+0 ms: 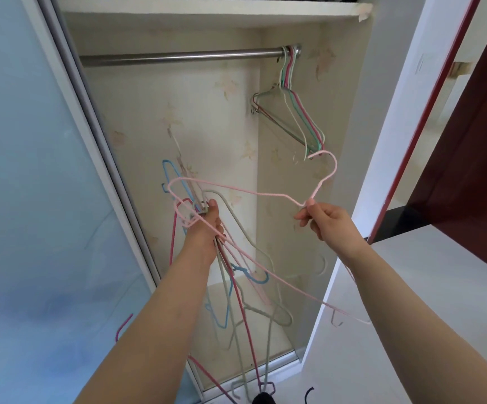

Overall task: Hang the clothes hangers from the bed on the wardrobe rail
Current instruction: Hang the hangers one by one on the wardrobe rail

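Holding a pale pink hanger [245,192] by its neck, the right hand [328,221] pinches the wire between thumb and fingertips [309,203]. The hook of this hanger curls up and to the right, just above the thumb. Its long side runs from the right hand away to the left, almost flat, and its far left end loops over the left hand [207,228]. Another long wire of it slants down to the right, past the right arm.

The left hand grips a bunch of hangers [236,287] with its fingers curled tight round them. They are blue, dark pink, grey and pale pink. Most of them hang down below the hand, with their long sides pointing at the floor. A blue one pokes up above the fingers, to the left. The bunch sits in front of the open wardrobe, low and left of the middle.

A metal rail [178,57] runs left to right across the top of the wardrobe. At its far right end a few hung hangers [294,112] hang close together, green, pink and white. Their hooks sit on the rail and their long sides slant down to the right. The pink hanger's hook is just below them.

A frosted sliding door [32,170] stands on the left. A shelf [207,10] sits above the rail. A dark red door [469,141] is on the right.
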### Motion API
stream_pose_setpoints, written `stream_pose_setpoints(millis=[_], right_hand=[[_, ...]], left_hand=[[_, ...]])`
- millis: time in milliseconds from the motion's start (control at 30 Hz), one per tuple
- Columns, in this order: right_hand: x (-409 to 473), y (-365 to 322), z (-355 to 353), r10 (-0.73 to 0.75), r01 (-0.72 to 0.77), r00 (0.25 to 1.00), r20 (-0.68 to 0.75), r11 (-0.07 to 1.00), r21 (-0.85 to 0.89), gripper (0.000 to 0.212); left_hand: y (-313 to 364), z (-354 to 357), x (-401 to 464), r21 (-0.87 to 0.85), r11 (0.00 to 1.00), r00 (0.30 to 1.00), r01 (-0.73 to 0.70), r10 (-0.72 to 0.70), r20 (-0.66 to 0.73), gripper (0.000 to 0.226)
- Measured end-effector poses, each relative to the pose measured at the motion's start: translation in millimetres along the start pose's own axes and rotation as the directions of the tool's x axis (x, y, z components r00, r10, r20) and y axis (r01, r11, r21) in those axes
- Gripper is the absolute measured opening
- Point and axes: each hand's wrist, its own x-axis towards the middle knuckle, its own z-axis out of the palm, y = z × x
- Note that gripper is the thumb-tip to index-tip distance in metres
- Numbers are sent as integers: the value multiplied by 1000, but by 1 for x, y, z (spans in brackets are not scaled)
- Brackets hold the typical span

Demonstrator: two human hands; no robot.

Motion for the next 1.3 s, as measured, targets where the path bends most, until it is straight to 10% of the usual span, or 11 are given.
stream_pose_setpoints(millis=[167, 400, 900, 1033, 1200, 1300], right_hand=[[8, -11, 4, 50, -52, 998, 24, 994, 95, 45], [12, 6, 6, 142, -82, 946, -292, 975, 206, 45], [19, -16, 59, -53, 59, 998, -25, 948, 313, 41], [36, -18, 57, -60, 42, 997, 57, 960, 277, 35], [38, 29, 35, -22, 71, 974, 225, 974, -214, 36], [30, 56, 20, 81, -70, 954, 290, 996, -51, 36]], left_hand=[[-7, 3, -2, 11, 1000, 998, -19, 20, -64, 33], [-8, -3, 6, -119, 988, 993, -99, 91, -76, 26], [-32, 30, -4, 69, 996, 997, -51, 55, -56, 12], [-26, 40, 7, -37, 998, 993, -58, 53, -107, 18], [-9, 45, 36, -241, 965, 979, -104, 57, -198, 26], [-5, 41, 56, -283, 950, 967, -133, 61, -248, 20]])
